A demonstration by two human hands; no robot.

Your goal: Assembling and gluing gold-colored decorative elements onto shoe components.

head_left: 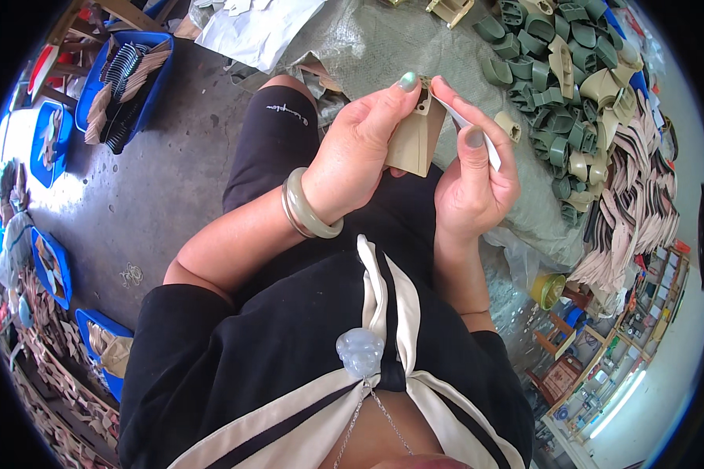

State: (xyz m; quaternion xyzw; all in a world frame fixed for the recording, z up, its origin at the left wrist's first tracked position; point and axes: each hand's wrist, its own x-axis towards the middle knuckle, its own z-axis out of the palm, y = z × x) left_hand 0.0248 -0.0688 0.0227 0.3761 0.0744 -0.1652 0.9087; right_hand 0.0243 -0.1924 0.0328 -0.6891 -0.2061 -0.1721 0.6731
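My left hand (348,148) is closed around a beige plastic shoe heel (411,142), with the thumb along its top end, where small holes show. The heel is held up over my lap, its smooth tapered face toward me. In my right hand (477,191) is a thin white strip (493,156), pinched between thumb and fingers. One end of the strip reaches the edge of the heel. My right fingertips are at the heel's upper right corner; whether they press on it I cannot tell. My left fingers are mostly hidden behind the heel.
A heap of dark green heels (540,74) mixed with beige ones lies at the right on a pale woven sack (352,55). White sheets (254,35) lie on the sack's far left. Pink-beige insole-like pieces (622,207) are piled beyond. Blue baskets (162,78) stand at the left.
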